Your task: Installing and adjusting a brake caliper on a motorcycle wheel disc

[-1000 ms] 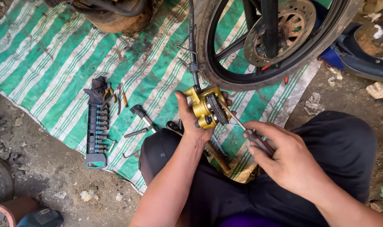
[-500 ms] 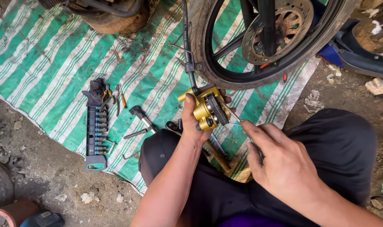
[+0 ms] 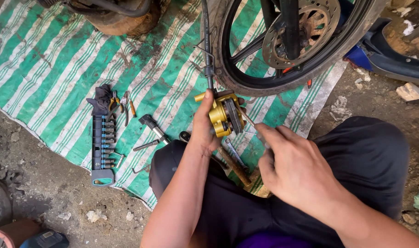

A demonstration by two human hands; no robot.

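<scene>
Gold brake caliper (image 3: 224,117), dark pads visible in its slot, held up over the near edge of the green-striped tarp (image 3: 48,78), just below the motorcycle wheel (image 3: 283,50). Left hand (image 3: 204,124) closed around the caliper body. Right hand (image 3: 294,167) pinches a thin metal tool (image 3: 247,117), tip at the caliper. Socket rail (image 3: 102,147), pliers (image 3: 120,103) lie near tarp's left edge. Hose (image 3: 206,41) runs up, cut off at frame top. Tool's handle hidden by fingers.
</scene>
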